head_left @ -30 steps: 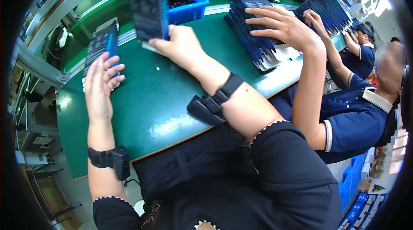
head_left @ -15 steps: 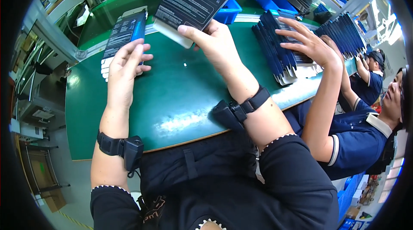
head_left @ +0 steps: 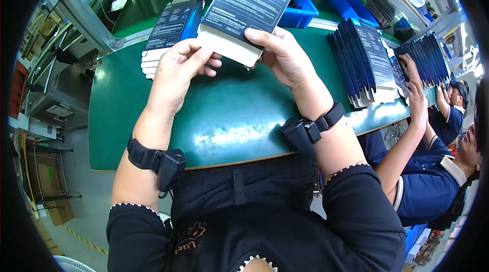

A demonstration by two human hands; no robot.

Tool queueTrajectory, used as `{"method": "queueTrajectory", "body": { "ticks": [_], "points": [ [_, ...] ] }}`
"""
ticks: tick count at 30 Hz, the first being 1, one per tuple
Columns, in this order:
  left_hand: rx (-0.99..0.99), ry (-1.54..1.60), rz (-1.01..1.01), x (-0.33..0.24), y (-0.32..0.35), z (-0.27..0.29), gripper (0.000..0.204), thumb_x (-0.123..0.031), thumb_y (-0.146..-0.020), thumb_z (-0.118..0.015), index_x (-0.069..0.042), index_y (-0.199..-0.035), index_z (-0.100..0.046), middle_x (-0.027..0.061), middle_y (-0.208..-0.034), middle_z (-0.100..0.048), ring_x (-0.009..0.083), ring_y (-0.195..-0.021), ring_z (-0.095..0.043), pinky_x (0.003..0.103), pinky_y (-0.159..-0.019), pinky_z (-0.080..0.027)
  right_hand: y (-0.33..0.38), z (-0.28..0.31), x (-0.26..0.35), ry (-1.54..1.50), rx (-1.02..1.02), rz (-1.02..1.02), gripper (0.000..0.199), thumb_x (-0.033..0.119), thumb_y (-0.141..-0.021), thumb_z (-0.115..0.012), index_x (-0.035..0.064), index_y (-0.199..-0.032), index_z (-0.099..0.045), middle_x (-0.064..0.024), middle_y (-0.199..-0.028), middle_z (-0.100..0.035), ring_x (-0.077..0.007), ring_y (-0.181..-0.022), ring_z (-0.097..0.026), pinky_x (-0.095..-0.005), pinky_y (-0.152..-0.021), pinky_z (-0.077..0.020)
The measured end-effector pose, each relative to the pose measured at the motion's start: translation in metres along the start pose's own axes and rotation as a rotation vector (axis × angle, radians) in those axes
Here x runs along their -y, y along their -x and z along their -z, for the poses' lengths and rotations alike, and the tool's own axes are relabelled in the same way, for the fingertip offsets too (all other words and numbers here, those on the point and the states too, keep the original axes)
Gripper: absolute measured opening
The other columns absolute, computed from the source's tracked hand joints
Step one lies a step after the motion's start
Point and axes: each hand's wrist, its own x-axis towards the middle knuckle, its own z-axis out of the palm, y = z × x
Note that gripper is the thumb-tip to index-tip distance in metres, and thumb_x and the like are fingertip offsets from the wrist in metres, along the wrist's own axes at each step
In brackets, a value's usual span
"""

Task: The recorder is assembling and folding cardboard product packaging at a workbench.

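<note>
A flat dark printed cardboard box [head_left: 252, 4] with a white end flap is tilted up over the green table. My right hand [head_left: 290, 58] grips its lower right corner, thumb on the printed face and fingers behind. At the lower left corner, my left hand [head_left: 178, 71] has its thumb and fingers closing on the white flap; the exact contact is partly hidden. Left of the held box, a stack of similar flattened boxes [head_left: 170, 22] lies on the table, white flaps toward me.
On the right stands a row of dark folded boxes [head_left: 359, 58], with another row [head_left: 420, 55] beyond it. A co-worker's hands [head_left: 415, 88] are beside these. Blue bins [head_left: 300, 15] sit behind the green table [head_left: 224, 119]. Its front edge is near my body.
My left hand has moved from beside the stack to the held box's flap. The box has come lower and nearer. The co-worker's raised hand has dropped, and the whole view has shifted.
</note>
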Motion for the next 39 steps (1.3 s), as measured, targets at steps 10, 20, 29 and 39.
{"method": "queueTrajectory", "body": {
  "ticks": [10, 20, 29, 39],
  "points": [
    [-0.036, -0.014, 0.071, -0.003, -0.001, 0.004, 0.017, -0.015, -0.088, -0.053, -0.002, -0.097, -0.057, 0.0081, -0.090, -0.062, 0.0135, -0.079, -0.060, 0.026, -0.069, -0.049, 0.003, -0.004, 0.000, 0.214, 0.032, 0.076, 0.022, 0.022, -0.074, -0.071, 0.0044, -0.087, -0.066, -0.0024, -0.076, -0.063, -0.0097, -0.064, -0.056, -0.0218, -0.053, -0.0428],
    [-0.060, 0.098, 0.112, -0.005, 0.002, -0.002, 0.022, -0.012, -0.083, -0.054, 0.002, -0.100, -0.057, 0.0100, -0.092, -0.062, 0.0146, -0.078, -0.060, 0.027, -0.066, -0.050, 0.008, -0.012, 0.000, 0.257, 0.026, 0.105, 0.024, 0.023, -0.074, -0.071, 0.0053, -0.089, -0.067, -0.0015, -0.080, -0.064, -0.0083, -0.068, -0.055, -0.0216, -0.056, -0.0422],
    [0.054, -0.047, 0.091, -0.007, 0.007, -0.012, 0.021, -0.013, -0.081, -0.054, -0.002, -0.097, -0.061, 0.0069, -0.087, -0.064, 0.0133, -0.074, -0.059, 0.024, -0.060, -0.049, 0.012, -0.019, 0.001, 0.222, 0.147, 0.109, 0.025, 0.023, -0.075, -0.072, 0.0048, -0.091, -0.066, -0.0020, -0.080, -0.063, -0.0083, -0.071, -0.055, -0.0214, -0.061, -0.0444],
    [-0.010, -0.225, -0.053, 0.007, 0.011, -0.014, 0.021, -0.009, -0.078, -0.064, -0.001, -0.097, -0.062, 0.0073, -0.086, -0.063, 0.0131, -0.072, -0.058, 0.024, -0.060, -0.047, 0.019, -0.028, 0.001, 0.154, 0.230, 0.115, 0.017, 0.010, -0.073, -0.071, 0.0010, -0.086, -0.065, -0.0046, -0.074, -0.063, -0.0117, -0.062, -0.056, -0.0248, -0.059, -0.0450]
  ]
}}
